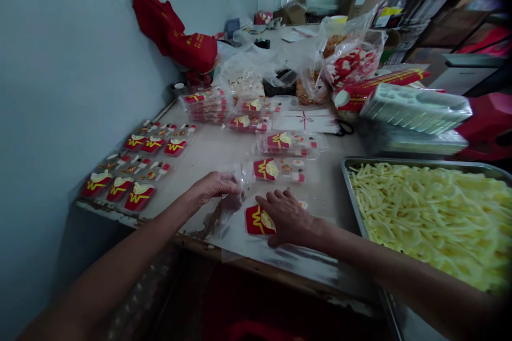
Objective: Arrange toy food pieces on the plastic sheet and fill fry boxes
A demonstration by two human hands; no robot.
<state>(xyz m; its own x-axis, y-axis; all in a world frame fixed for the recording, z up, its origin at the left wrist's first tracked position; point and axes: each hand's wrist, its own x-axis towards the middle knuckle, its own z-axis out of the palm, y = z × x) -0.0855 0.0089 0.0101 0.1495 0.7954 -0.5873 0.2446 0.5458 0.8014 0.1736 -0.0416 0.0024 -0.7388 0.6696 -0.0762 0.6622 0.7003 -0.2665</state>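
Observation:
My left hand [218, 185] pinches the edge of a clear plastic bag [236, 202] near the table's front edge. My right hand [290, 219] lies palm down with its fingers spread, covering part of a clear pack. From under it shows a red piece shaped like a fries carton [256, 220], with a yellow M-like mark and pale fries. Just behind both hands rests another clear pack [264, 169] with a red fries carton and small food-shaped pieces. What lies under my right palm is hidden.
A metal tray [352, 200] full of pale yellow fry-shaped strips [424, 213] stands at the right. Filled packs [136, 194] lie in rows at the left; more packs [206, 104] are stacked behind. Clear plastic trays [418, 109] and bags of small pieces [352, 64] stand farther back.

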